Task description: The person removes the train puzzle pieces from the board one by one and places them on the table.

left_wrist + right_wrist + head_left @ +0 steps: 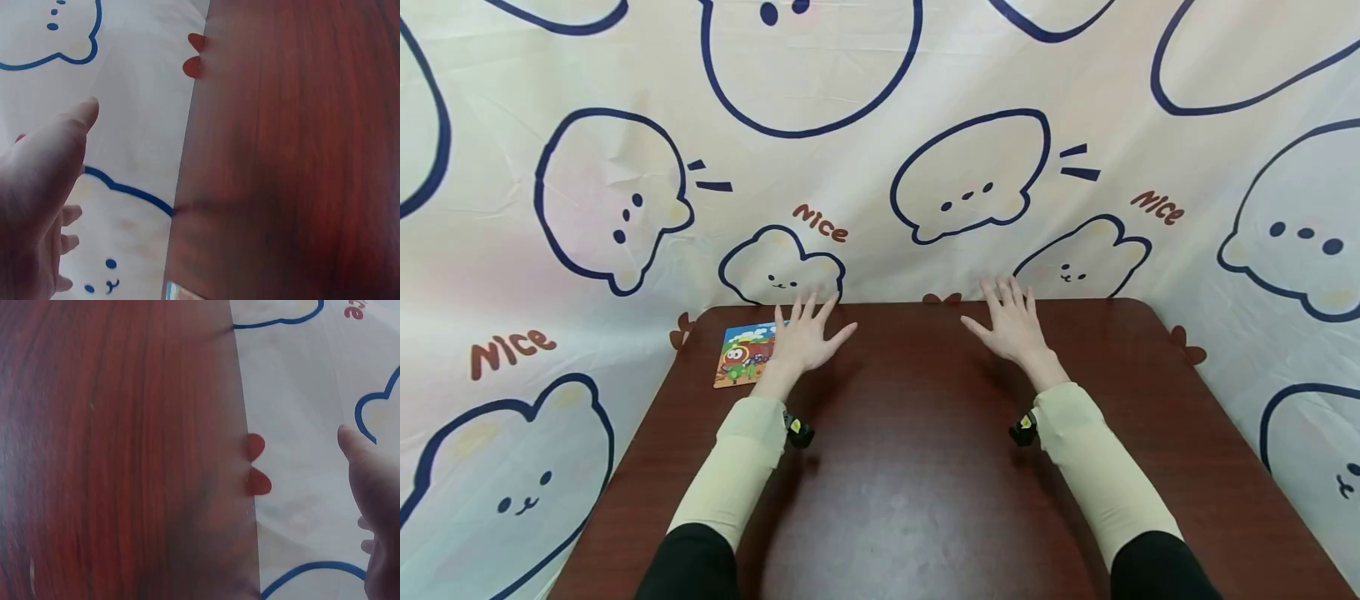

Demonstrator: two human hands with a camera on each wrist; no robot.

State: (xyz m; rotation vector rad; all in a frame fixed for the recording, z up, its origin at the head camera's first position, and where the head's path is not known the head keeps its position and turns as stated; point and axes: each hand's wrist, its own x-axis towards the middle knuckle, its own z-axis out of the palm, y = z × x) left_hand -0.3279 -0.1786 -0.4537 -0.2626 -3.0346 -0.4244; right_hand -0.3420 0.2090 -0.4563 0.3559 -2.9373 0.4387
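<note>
My left hand (pixel 805 340) is held over the far left part of the table with its fingers spread, and nothing is in it. Partly behind that hand lies a flat, colourful picture card or thin booklet (pixel 739 357) with a cartoon print; its right side is hidden. Only a corner of the card (pixel 181 292) shows at the bottom of the left wrist view. Over the far right of the table, my right hand (pixel 1015 327) has its fingers extended and is likewise empty. The right wrist view shows the thumb side of this hand (pixel 375 487).
The dark brown wooden table (pixel 910 467) reaches back to a pale cloth (pixel 865 183) printed with blue-outlined cartoon animals, which also hangs along both sides. A small dark device (pixel 799 431) sits at the left wrist, and another dark device (pixel 1023 428) at the right.
</note>
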